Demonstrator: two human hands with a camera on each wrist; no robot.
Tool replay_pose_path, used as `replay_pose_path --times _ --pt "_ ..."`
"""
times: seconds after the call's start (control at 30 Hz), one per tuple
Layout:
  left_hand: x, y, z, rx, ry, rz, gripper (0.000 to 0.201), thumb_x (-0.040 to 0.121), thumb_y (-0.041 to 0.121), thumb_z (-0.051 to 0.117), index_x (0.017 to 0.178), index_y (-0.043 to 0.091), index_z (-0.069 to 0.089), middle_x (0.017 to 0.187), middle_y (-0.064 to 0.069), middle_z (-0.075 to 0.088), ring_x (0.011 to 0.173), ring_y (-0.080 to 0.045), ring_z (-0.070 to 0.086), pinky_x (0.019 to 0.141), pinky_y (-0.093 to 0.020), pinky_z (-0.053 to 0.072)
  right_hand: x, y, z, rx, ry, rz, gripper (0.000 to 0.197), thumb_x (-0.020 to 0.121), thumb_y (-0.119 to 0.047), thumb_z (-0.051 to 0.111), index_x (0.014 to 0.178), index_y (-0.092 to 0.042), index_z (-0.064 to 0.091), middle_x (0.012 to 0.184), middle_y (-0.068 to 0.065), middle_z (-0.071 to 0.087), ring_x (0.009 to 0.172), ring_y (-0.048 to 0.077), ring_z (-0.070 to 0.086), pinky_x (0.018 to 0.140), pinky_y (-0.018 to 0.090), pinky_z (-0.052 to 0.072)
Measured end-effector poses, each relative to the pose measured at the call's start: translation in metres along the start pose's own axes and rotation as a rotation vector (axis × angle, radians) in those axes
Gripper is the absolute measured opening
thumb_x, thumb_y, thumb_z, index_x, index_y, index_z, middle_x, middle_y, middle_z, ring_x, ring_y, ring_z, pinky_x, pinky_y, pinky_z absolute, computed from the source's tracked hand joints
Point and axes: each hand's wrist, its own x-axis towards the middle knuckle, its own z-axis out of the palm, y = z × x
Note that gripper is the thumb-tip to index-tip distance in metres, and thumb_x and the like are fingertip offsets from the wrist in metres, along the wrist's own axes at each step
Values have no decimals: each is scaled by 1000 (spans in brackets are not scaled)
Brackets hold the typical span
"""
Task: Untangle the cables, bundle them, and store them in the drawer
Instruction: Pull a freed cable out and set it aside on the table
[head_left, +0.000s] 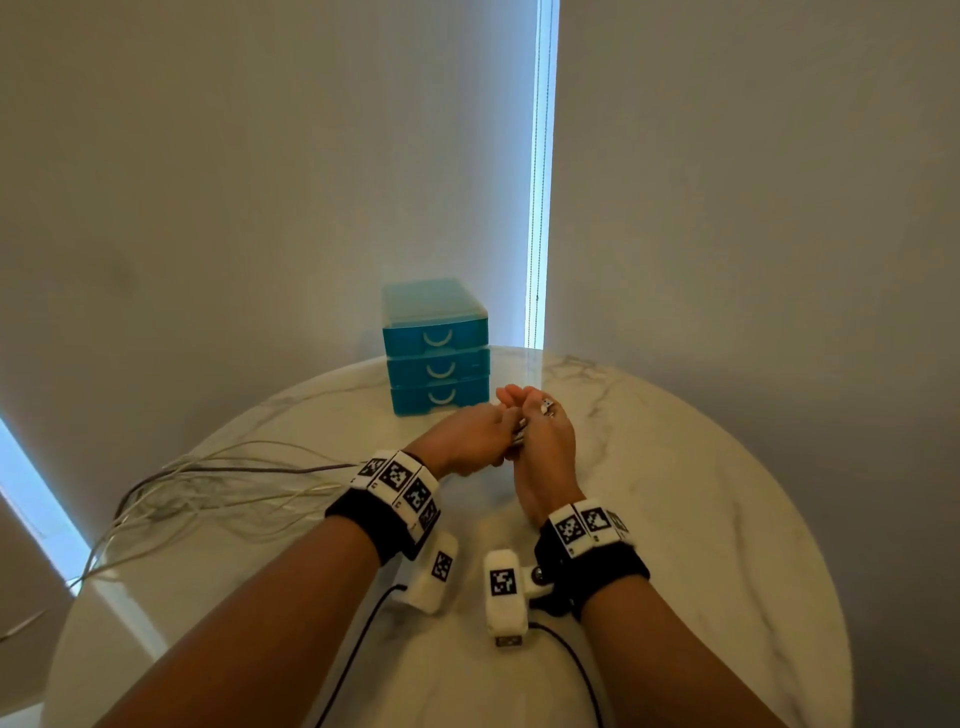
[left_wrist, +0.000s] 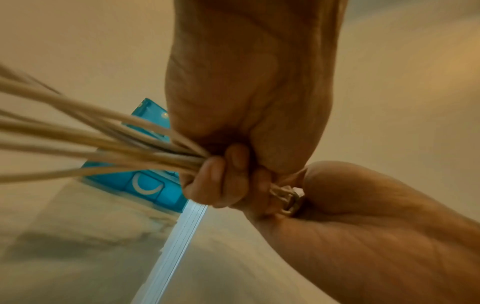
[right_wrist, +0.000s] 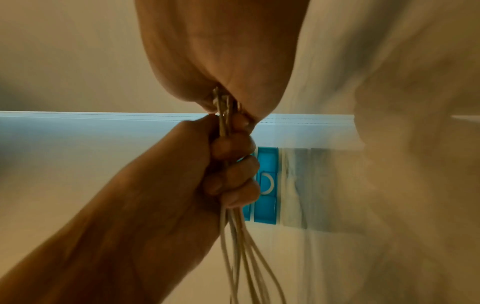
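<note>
The left hand (head_left: 470, 435) has its fingers (left_wrist: 221, 181) curled tight around a gathered sheaf of pale cables (left_wrist: 98, 148), fist closed on them just short of their plug ends. The right hand (head_left: 540, 441) meets it from the other side, palm turned inward, with the connector ends (left_wrist: 285, 198) pressed against the base of the palm. Whether its fingers fold around them I cannot tell; in the head view they look fairly straight, pointing away from the person, and a small metal plug (head_left: 545, 406) shows beside them.

From the left fist the cables (head_left: 208, 488) fan out leftward across the round marble table (head_left: 701, 493) and spill over its left edge, one darker grey strand among the white ones.

Just beyond the hands stands a blue three-drawer box (head_left: 436, 345) at the table's far edge, all drawers pushed in, each with a white crescent handle. Both wrists wear black bands with patterned markers.
</note>
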Motion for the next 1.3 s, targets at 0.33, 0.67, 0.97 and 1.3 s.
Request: replay_pose_path --times 0.33,0.67,0.97,1.3 --pt "2 -4 -13 109 156 52 58 116 42 28 96 10 72 95 -8 72 86 -21 67 86 -40 55 6 1 -1 -122 -96 7 35 112 -37 48 124 -18 75 117 5 77 109 22 72 95 39 59" --pt "1 -5 -7 348 311 35 56 116 43 26 71 21 52 69 1 53 68 -18 57 70 -32 47 2 -11 -8 -312 8 -52 33 106 -24 53 86 -19 80 98 11 80 91 26 77 73 37 67" --pt "0 1 -6 342 293 39 58 116 44 26 91 14 68 88 -6 72 80 -20 70 87 -36 59 7 -12 -18 -609 -41 -145 9 107 -21 58 108 -14 63 101 8 66 94 26 64 74 28 48" --pt "-3 -2 -38 462 277 50 37 117 29 32 91 14 54 90 -6 63 84 -27 63 81 -41 55 -10 -32 -13 -562 23 -396 24 106 -27 61 130 -27 62 130 -5 65 117 11 60 102 30 54"
